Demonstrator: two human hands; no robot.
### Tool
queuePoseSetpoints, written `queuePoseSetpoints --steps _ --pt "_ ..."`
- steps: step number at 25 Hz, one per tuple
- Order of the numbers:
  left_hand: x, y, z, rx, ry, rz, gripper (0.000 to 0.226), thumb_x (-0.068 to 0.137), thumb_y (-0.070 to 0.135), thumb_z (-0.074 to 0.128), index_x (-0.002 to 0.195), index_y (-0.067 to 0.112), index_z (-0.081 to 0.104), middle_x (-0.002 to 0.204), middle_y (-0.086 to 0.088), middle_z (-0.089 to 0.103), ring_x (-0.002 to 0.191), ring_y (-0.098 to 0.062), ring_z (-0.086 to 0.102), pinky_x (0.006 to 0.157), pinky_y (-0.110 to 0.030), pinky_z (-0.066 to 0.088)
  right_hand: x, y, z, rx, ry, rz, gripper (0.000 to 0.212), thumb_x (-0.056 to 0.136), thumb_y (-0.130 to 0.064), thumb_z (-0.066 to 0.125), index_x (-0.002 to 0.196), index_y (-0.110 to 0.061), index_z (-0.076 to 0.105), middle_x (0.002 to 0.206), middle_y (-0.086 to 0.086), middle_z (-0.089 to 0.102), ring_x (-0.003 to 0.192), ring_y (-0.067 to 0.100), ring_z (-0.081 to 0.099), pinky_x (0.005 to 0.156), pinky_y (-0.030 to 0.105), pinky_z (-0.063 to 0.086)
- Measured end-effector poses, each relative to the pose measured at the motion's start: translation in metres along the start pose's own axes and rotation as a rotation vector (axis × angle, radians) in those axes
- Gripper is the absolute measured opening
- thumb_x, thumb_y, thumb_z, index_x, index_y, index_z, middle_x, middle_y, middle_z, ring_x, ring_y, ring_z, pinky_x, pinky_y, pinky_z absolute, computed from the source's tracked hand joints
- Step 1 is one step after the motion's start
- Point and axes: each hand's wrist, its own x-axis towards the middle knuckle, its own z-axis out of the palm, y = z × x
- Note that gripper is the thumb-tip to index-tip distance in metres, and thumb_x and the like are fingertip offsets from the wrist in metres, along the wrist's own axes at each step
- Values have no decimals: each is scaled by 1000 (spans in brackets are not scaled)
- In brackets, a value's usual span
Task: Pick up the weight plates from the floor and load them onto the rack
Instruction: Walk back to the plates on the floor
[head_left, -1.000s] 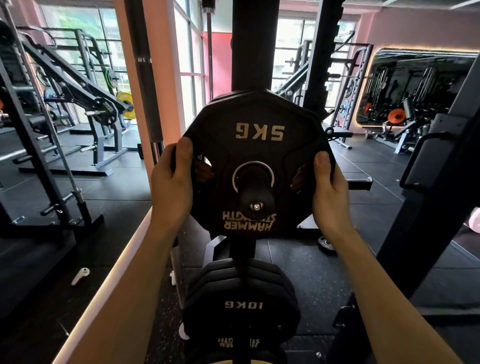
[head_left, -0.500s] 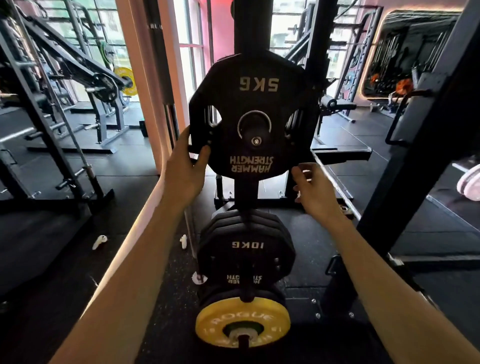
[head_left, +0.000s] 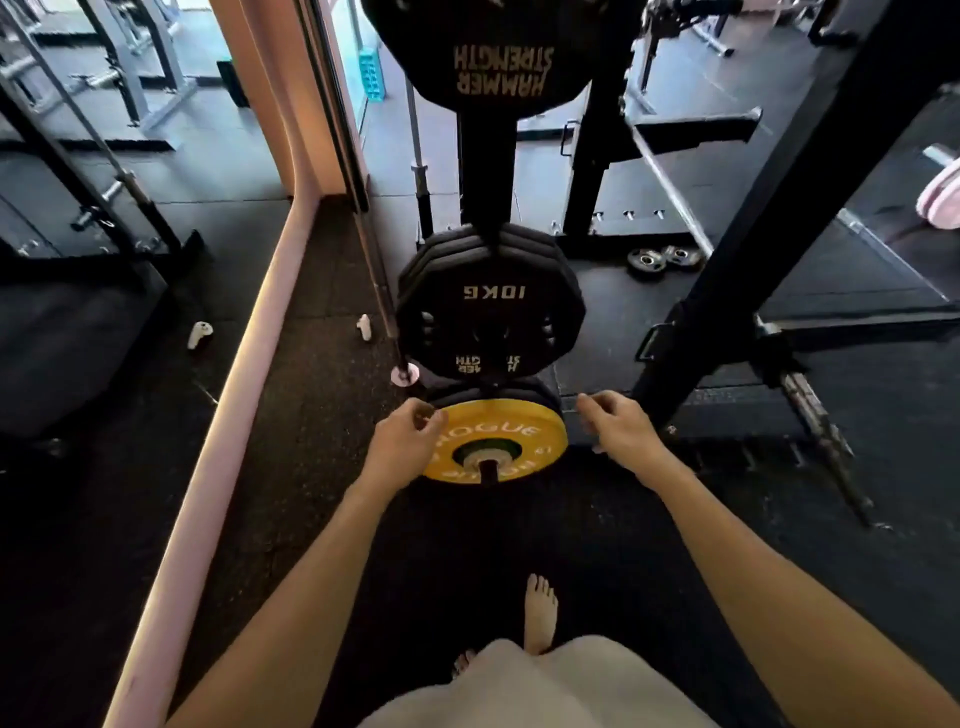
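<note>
The black 5 kg plate hangs on the top peg of the black rack post, cut off by the frame's top edge. Below it sit several black 10 kg plates. On the lowest peg is a yellow Rogue plate in front of black ones. My left hand hovers at the yellow plate's left edge with loosely curled fingers, holding nothing. My right hand hangs to the plate's right, also loosely curled and empty. Two small black plates lie on the floor behind the rack, to the right.
A slanted black rack upright stands to the right. A barbell leans at the left beside a pink wall edge and mirror. A small white object lies on the rubber floor. My bare foot shows below.
Both hands let go of the 5 kg plate, now on the top peg, and dropped down to the level of the yellow plate. The view tilted downward.
</note>
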Motion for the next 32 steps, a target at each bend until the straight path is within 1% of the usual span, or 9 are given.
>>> queuePoseSetpoints --steps 4,7,11,14,17,19,22,27,32 --pt "-49 -62 52 66 -232 -186 25 99 36 52 106 15 63 89 0 63 89 -24 65 69 -31 45 -54 79 28 34 -116 257 26 100 -38 51 92 -16 61 88 6 63 76 19 58 66 38 48" --pt "-83 -95 87 141 -402 -306 29 99 40 50 109 15 62 90 -1 65 83 -18 64 73 -34 50 -97 137 35 4 -169 434 26 101 -38 49 98 -15 61 91 6 64 82 20 60 67 35 50" --pt "-138 -121 133 264 -622 -319 35 100 39 47 116 11 60 106 -8 67 98 -24 63 85 -34 50 -170 232 28 4 -151 688 26 100 -34 51 94 -10 61 88 9 65 77 22 60 63 35 48" --pt "-160 -122 161 396 -780 -274 40 100 43 45 120 11 59 115 -10 65 105 -25 61 83 -33 46 -222 288 11 52 -98 821 26 99 -30 54 88 -8 60 74 8 63 62 20 58 60 33 47" --pt "-178 -97 202 518 -893 -184 38 100 43 46 119 13 58 115 -8 64 101 -23 61 86 -35 49 -264 329 -19 190 -2 882 26 99 -32 53 89 -9 58 75 9 62 61 22 57 56 36 54" --pt "-195 -71 241 600 -942 -120 37 100 41 46 121 13 57 112 -7 64 100 -22 61 88 -36 50 -294 352 -46 285 68 895 24 101 -33 51 88 -13 57 79 7 63 63 19 58 46 26 43" --pt "-226 -27 308 705 -974 -29 36 100 39 48 123 12 57 109 -6 63 100 -21 61 88 -35 50 -342 392 -89 393 148 912 24 101 -33 50 85 -17 57 82 6 63 68 19 60 51 25 42" --pt "-307 64 434 817 -1086 213 36 101 36 49 124 9 57 110 -6 64 97 -19 58 85 -31 45 -435 474 -173 598 346 1002 22 100 -30 52 83 -16 52 73 4 57 54 16 52 44 21 39" --pt "-342 128 521 943 -1068 413 34 100 34 50 120 10 62 123 -12 63 112 -28 57 89 -33 43 -473 524 -236 692 442 1020 18 100 -29 52 99 -12 57 79 3 60 61 17 56 55 28 49"
